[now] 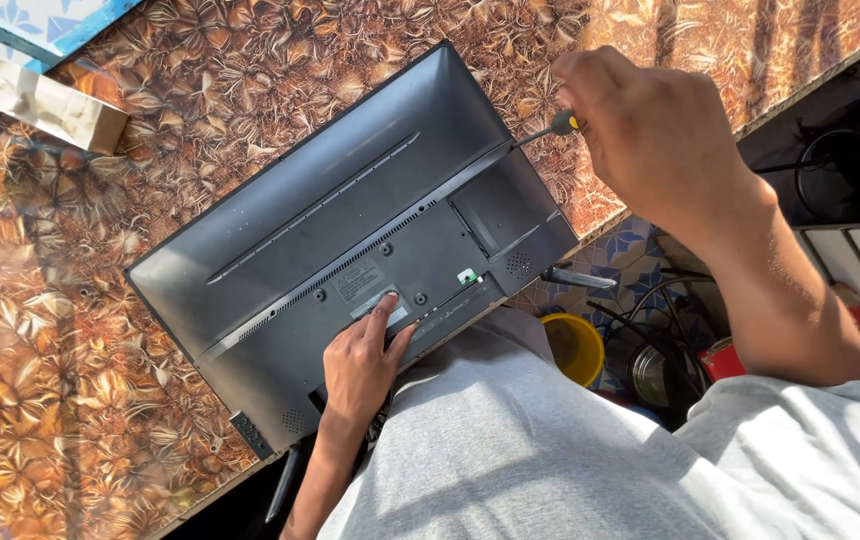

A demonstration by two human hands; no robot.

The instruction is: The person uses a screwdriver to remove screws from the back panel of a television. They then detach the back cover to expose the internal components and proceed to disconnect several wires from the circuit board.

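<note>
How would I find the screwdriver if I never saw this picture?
Find the big dark screen lying face down on the brown leafy table. At its upper right edge, the right hand grips the screwdriver: a thin metal shaft with a yellow-and-black handle.

Tabletop (70,400) open left & above the monitor (350,200); only a foil box (55,105) at far-left corner

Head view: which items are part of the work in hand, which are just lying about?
In use:
- monitor, face down, back panel up
- screwdriver, tip at the panel's edge
- right hand, gripping the screwdriver
- left hand, pressing on the panel

Lying about:
- cardboard box on the patterned table
- yellow bucket on the floor
- cables
</note>
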